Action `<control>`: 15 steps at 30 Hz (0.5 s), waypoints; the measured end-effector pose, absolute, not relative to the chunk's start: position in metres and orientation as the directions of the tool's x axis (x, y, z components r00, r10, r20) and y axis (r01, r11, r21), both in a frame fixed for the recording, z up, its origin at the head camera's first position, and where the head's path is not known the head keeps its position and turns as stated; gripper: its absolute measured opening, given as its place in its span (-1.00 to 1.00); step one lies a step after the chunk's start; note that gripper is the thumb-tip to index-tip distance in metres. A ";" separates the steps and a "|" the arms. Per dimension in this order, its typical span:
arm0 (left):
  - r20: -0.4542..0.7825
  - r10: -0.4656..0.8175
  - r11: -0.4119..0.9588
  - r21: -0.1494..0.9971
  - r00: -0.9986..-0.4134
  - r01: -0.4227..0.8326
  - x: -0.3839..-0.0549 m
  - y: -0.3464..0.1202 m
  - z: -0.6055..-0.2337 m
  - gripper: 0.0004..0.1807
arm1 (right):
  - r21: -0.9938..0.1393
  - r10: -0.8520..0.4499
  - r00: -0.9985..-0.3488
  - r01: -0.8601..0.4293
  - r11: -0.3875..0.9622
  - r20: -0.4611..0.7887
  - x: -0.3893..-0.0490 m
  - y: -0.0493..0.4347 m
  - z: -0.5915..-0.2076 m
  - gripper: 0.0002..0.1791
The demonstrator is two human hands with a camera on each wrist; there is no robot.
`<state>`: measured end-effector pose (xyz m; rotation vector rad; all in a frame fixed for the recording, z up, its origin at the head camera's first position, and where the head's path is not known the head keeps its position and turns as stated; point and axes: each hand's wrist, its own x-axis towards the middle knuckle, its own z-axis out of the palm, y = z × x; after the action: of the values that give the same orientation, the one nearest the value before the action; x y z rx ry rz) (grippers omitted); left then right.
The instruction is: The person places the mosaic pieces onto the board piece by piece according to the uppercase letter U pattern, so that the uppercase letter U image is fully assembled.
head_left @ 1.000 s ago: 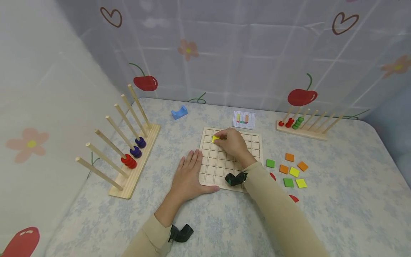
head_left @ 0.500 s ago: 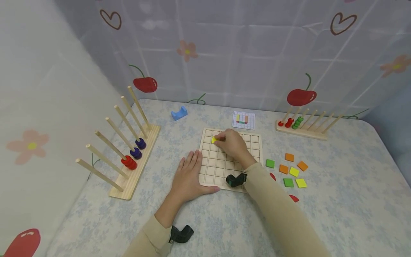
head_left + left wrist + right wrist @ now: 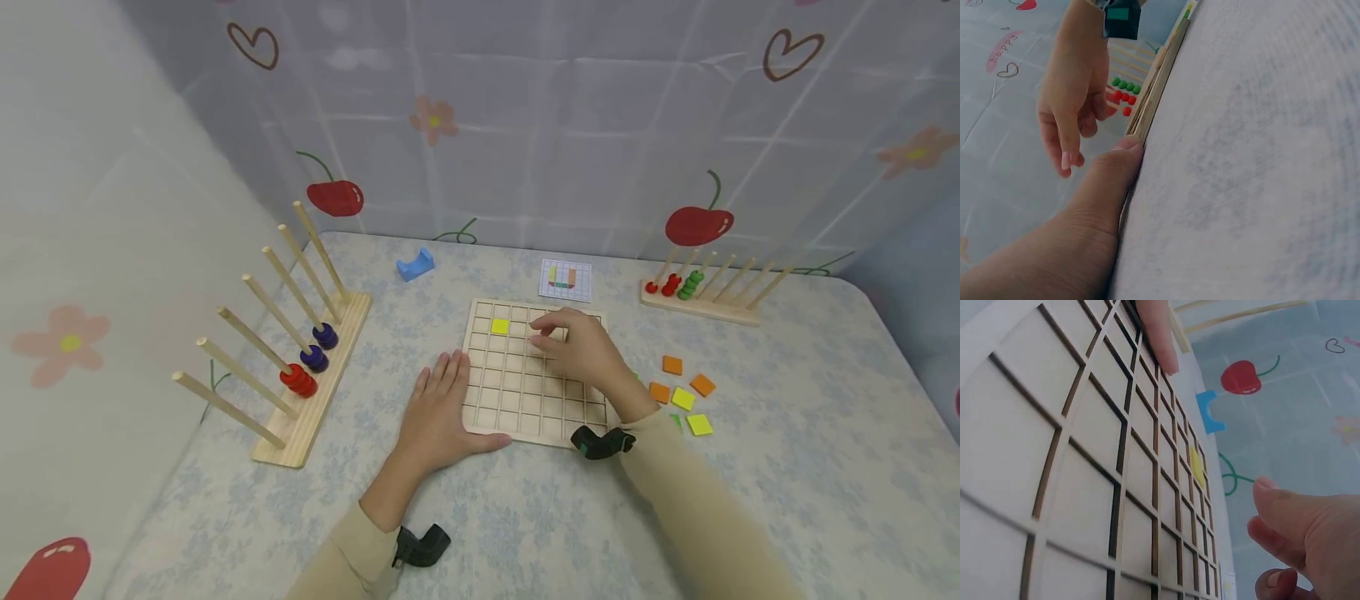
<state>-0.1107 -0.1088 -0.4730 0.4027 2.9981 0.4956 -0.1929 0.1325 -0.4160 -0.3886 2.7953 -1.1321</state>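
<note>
The left hand [image 3: 435, 417], fingers straight, should steady the grid board [image 3: 517, 402], while the empty, loosely curled right hand [image 3: 587, 348] above it avoids its yellow tile [image 3: 499, 327].

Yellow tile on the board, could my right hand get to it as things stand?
Likely yes: the right hand holds nothing and hovers over the board, right of the yellow tile, with nothing seen standing between them.

Around the head view's centre, a large peg rack [image 3: 322, 380] stands at eight o'clock, a blue notched block [image 3: 416, 267] at ten, a smaller peg rack [image 3: 701, 309] at three.
</note>
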 end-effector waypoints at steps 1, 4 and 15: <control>-0.031 0.269 0.913 0.327 -0.963 0.244 -0.111 -0.109 -0.473 0.51 | -0.698 -0.268 -0.963 -0.195 0.688 0.006 -0.190 0.138 -0.415 -0.69; -0.025 0.268 0.911 0.331 -0.963 0.245 -0.111 -0.109 -0.475 0.51 | -0.684 -0.258 -0.966 -0.204 0.701 0.024 -0.182 0.156 -0.411 -0.69; -0.053 0.275 0.901 0.361 -0.960 0.238 -0.112 -0.107 -0.471 0.53 | -0.624 -0.180 -0.983 -0.170 0.763 0.048 -0.151 0.226 -0.408 -0.69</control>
<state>-0.1117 -0.1074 -0.4707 0.4008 2.9627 0.5435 -0.1513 0.2258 -0.4083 -0.2913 2.9351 -1.0371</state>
